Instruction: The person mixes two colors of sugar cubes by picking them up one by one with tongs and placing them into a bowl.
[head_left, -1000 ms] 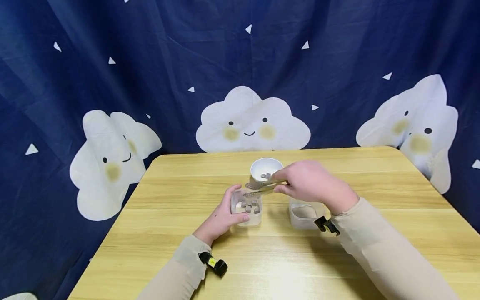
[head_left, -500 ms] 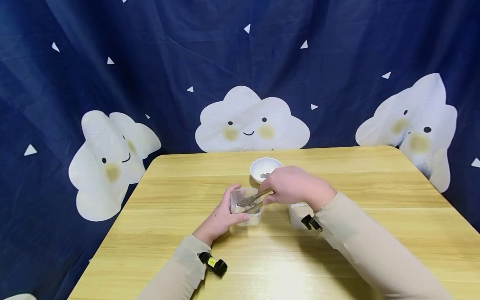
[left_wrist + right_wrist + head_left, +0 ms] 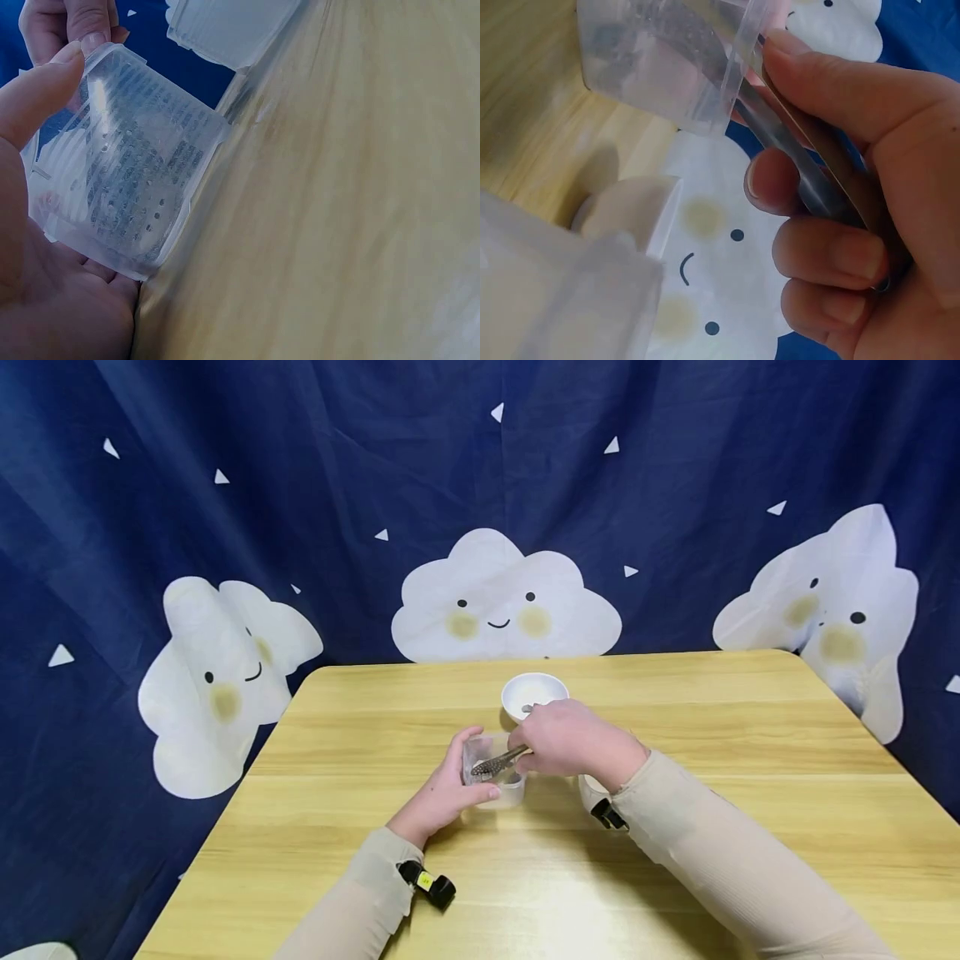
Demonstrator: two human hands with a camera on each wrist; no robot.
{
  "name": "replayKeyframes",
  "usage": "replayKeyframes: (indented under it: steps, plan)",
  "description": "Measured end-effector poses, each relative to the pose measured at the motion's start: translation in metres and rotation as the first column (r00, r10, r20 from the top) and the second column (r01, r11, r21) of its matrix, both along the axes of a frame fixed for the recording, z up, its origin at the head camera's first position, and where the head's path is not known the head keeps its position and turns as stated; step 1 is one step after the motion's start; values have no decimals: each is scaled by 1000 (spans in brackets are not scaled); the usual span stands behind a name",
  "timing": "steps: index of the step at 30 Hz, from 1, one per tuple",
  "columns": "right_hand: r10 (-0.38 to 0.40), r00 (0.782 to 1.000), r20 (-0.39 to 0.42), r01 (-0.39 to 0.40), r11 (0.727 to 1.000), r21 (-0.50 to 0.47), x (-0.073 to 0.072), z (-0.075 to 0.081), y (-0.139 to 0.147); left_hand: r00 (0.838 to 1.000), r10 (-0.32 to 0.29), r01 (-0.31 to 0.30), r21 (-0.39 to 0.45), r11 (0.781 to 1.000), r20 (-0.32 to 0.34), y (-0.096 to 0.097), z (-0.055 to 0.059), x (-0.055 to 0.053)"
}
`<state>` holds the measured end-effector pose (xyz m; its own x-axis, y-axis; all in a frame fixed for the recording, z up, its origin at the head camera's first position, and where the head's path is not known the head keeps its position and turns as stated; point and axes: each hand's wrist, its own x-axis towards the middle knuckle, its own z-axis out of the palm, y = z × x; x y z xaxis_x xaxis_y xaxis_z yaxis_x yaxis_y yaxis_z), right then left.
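My left hand point(image 3: 442, 793) holds a clear plastic container point(image 3: 501, 798) on the table, its thumb along the near rim and its fingers round the far left side. In my right hand point(image 3: 573, 739) is a pair of metal tongs point(image 3: 497, 765), whose perforated tips reach down into that container. The right wrist view shows the tongs point(image 3: 825, 184) between thumb and curled fingers, their arms a little apart. Small greyish cubes in the container are mostly hidden by the tongs. Blurred plastic walls point(image 3: 135, 172) hide whether the tips grip a cube.
A white bowl point(image 3: 525, 685) stands behind the right hand, with small grey pieces point(image 3: 527, 708) in it. To the right, partly under the right wrist, sits a second plastic container point(image 3: 591, 792). The wooden table point(image 3: 360, 718) ends at a blue curtain point(image 3: 337, 485) with cloud prints.
My right hand has moved left and toward me, lowering the tongs from above the container into it. The tongs' arms have come closer together. The left hand keeps its hold.
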<state>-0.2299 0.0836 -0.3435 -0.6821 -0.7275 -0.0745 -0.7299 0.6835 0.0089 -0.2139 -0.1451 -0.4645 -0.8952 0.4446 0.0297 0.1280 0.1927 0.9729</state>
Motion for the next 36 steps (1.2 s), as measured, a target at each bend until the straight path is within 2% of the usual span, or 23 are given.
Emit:
replayKeyframes:
  steps: [4, 10, 19, 31, 36]
  plan:
    - [-2, 1000, -15, 1, 999, -33, 1, 0, 2, 1000, 4, -4, 11, 1000, 8, 0, 0, -1]
    - [-32, 999, -27, 30, 996, -81, 0, 6, 11, 1000, -23, 22, 42, 999, 11, 2, 0, -1]
    - [-42, 998, -39, 39, 996, -86, -3, 10, 17, 1000, -27, 27, 56, 998, 11, 1, 0, -3]
    - [-22, 994, -109, 20, 1000, -19, -1, 2, 5, 1000, -20, 20, 37, 999, -2, -1, -1, 0]
    - [-21, 992, -122, 16, 999, -42, 0, 3, 6, 1000, -26, 26, 48, 999, -1, 0, -2, -1]
